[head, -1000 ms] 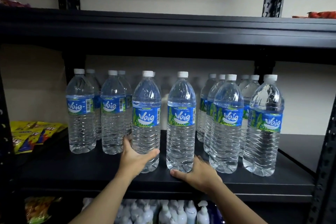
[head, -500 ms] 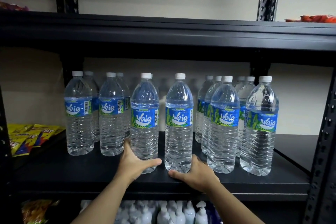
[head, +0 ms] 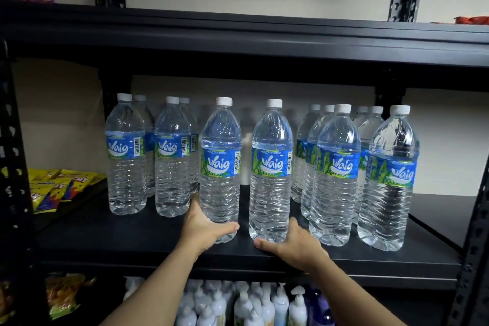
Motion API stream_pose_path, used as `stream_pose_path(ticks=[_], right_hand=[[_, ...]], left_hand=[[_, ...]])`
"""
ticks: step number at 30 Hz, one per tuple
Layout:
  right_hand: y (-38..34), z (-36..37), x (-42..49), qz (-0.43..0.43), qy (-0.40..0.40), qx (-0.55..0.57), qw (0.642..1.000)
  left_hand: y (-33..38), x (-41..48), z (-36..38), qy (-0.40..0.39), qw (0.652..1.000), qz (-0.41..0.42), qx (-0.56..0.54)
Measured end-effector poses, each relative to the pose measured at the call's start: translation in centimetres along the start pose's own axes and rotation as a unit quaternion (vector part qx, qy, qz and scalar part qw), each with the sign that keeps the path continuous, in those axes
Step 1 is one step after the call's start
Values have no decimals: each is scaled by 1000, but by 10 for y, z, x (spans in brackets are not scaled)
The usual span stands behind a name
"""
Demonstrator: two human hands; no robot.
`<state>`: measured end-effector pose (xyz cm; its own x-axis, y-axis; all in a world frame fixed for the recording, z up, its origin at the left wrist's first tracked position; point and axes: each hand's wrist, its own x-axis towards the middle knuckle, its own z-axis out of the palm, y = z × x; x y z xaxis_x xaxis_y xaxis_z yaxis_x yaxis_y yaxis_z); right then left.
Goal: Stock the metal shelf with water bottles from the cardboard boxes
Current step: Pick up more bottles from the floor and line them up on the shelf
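Observation:
Several clear water bottles with blue labels and white caps stand on the black metal shelf (head: 132, 241). My left hand (head: 203, 229) grips the base of one front bottle (head: 221, 167), thumb across its front. My right hand (head: 293, 245) wraps the base of the neighbouring front bottle (head: 271, 169), thumb along the shelf board. Both bottles stand upright on the shelf, side by side with a narrow gap. Two pairs of bottles (head: 127, 156) stand to the left and a denser group (head: 338, 174) to the right. No cardboard box is in view.
Yellow snack packets (head: 53, 188) lie at the shelf's left end. White pump bottles (head: 254, 304) fill the shelf below. The upper shelf board (head: 238, 42) overhangs the bottle caps. Black uprights (head: 473, 259) frame both sides. Bare shelf board lies at the far right.
Both hands keep their hold on the two front bottles, which have shifted very little. The view has drifted slightly.

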<state>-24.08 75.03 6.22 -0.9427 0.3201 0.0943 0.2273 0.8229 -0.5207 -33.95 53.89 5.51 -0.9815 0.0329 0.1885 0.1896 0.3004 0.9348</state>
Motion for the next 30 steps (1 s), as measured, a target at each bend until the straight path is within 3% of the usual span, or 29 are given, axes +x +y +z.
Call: stream_pose_path(ticks=[13,30], right_hand=[[6,6,13,-11,-11,32,999],[1,-1,-2,-17,17,29,999]], left_hand=[[19,-18,-4,41,998,33,42],[15,-16,-3,34,998,51,35]])
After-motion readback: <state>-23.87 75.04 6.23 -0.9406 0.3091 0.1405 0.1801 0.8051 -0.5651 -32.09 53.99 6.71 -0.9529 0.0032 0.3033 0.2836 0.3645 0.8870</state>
